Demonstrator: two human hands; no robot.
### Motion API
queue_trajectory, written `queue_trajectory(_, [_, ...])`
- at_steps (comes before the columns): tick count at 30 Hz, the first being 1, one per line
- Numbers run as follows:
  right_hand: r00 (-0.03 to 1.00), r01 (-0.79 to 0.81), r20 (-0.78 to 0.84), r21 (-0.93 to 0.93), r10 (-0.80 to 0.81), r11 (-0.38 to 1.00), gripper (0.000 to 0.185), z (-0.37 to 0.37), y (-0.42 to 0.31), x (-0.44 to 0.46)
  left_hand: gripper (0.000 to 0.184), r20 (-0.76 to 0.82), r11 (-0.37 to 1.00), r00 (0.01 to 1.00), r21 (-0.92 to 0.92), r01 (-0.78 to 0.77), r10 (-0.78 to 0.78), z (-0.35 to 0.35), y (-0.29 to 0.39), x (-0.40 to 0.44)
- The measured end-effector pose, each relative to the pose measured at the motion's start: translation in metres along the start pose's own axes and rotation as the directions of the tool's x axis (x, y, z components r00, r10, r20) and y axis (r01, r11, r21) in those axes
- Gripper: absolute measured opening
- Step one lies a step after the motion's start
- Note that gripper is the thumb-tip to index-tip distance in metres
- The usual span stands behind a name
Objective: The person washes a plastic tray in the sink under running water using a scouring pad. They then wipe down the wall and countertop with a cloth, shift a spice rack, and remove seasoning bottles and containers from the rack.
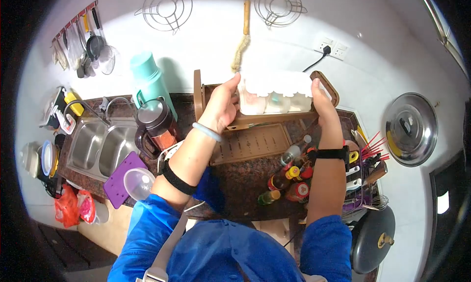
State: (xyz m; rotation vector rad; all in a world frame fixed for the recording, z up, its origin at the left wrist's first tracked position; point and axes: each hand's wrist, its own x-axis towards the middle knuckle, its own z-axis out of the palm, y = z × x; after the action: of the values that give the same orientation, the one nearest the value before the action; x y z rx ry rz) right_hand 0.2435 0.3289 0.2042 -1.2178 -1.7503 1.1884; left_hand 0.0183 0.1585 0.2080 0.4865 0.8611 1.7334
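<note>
Between both hands is a white seasoning box (277, 83) with several clear-fronted compartments, something pale visible inside them. My left hand (225, 104) grips its left end, and my right hand (324, 99) closes on its right end, thumb on top. The box is held up over a brown plastic rack (198, 93), which partly shows behind and below it. Under the hands, a brown slotted tray (255, 143) lies on the dark counter. My fingers behind the box are hidden.
Sauce bottles and jars (282, 178) crowd the counter by my right forearm. To the left stand a dark-lidded jug (156, 119), a mint thermos (147, 76), a purple cutting board (122, 176), a clear bowl (140, 184) and a double sink (91, 139).
</note>
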Motion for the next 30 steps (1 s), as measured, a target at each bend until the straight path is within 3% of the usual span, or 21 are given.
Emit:
queue_trajectory(4, [0.999, -0.023, -0.027, 0.017, 0.024, 1.000, 0.073, 0.004, -0.011, -0.010, 0.045, 0.025, 0.996, 0.999, 0.084, 0.023, -0.025, -0.011, -0.002, 0.009])
queue_trajectory(6, [0.992, 0.121, -0.033, 0.088, -0.119, 0.989, 0.072, 0.002, -0.029, -0.032, 0.044, 0.061, 1.000, 0.998, 0.030, 0.005, -0.007, -0.012, -0.005, 0.010])
queue_trajectory(7, [0.992, 0.121, -0.034, 0.090, -0.118, 0.989, 0.072, 0.000, -0.026, -0.029, 0.044, 0.061, 0.999, 0.998, 0.032, 0.006, -0.008, -0.011, -0.006, 0.011])
queue_trajectory(9, [0.965, 0.254, 0.000, 0.235, -0.262, 0.938, 0.071, -0.006, -0.021, -0.020, 0.046, 0.070, 0.997, 0.997, 0.057, -0.049, 0.045, -0.003, -0.007, 0.006])
queue_trajectory(12, [0.977, 0.210, -0.070, 0.188, -0.200, 0.960, 0.075, -0.021, -0.030, -0.020, 0.047, 0.056, 0.998, 0.997, 0.044, -0.047, 0.044, 0.016, 0.007, -0.017])
queue_trajectory(13, [0.957, 0.286, -0.113, 0.191, -0.269, 0.939, 0.074, -0.021, -0.047, -0.039, 0.049, 0.106, 0.993, 0.992, 0.084, -0.077, 0.068, 0.021, 0.012, -0.026])
queue_trajectory(17, [0.946, 0.320, -0.124, 0.195, -0.301, 0.927, 0.077, -0.040, -0.077, -0.091, 0.055, 0.150, 0.954, 0.965, 0.179, -0.240, 0.214, 0.023, 0.028, -0.059])
queue_trajectory(19, [0.950, 0.261, -0.218, 0.176, -0.221, 0.949, 0.077, -0.039, -0.080, -0.125, 0.049, 0.201, 0.959, 0.949, 0.100, -0.266, 0.242, 0.013, 0.033, -0.081])
queue_trajectory(20, [0.959, 0.233, -0.203, 0.177, -0.196, 0.956, 0.077, -0.037, -0.074, -0.140, 0.045, 0.239, 0.961, 0.936, 0.035, -0.276, 0.260, 0.003, 0.031, -0.090])
queue_trajectory(22, [0.949, 0.314, -0.059, 0.206, -0.309, 0.927, 0.074, -0.033, -0.062, -0.168, 0.052, 0.246, 0.948, 0.931, 0.107, -0.301, 0.268, -0.010, 0.029, -0.125])
queue_trajectory(24, [0.944, 0.327, -0.032, 0.253, -0.330, 0.911, 0.072, -0.017, -0.036, -0.192, 0.056, 0.128, 0.919, 0.938, 0.192, -0.343, 0.323, -0.034, 0.014, -0.147])
queue_trajectory(26, [0.962, 0.260, 0.012, 0.250, -0.272, 0.933, 0.073, 0.010, -0.028, -0.228, 0.058, 0.016, 0.927, 0.959, 0.254, -0.277, 0.282, -0.049, 0.003, -0.179])
queue_trajectory(28, [0.946, 0.306, 0.040, 0.205, -0.321, 0.930, 0.069, 0.033, 0.011, -0.242, 0.064, -0.043, 0.934, 0.964, 0.262, -0.242, 0.261, -0.087, -0.013, -0.205])
queue_trajectory(30, [0.969, 0.215, 0.079, 0.207, -0.235, 0.954, 0.047, 0.063, 0.024, -0.271, 0.075, -0.087, 0.960, 0.979, 0.226, -0.162, 0.186, -0.128, -0.031, -0.230])
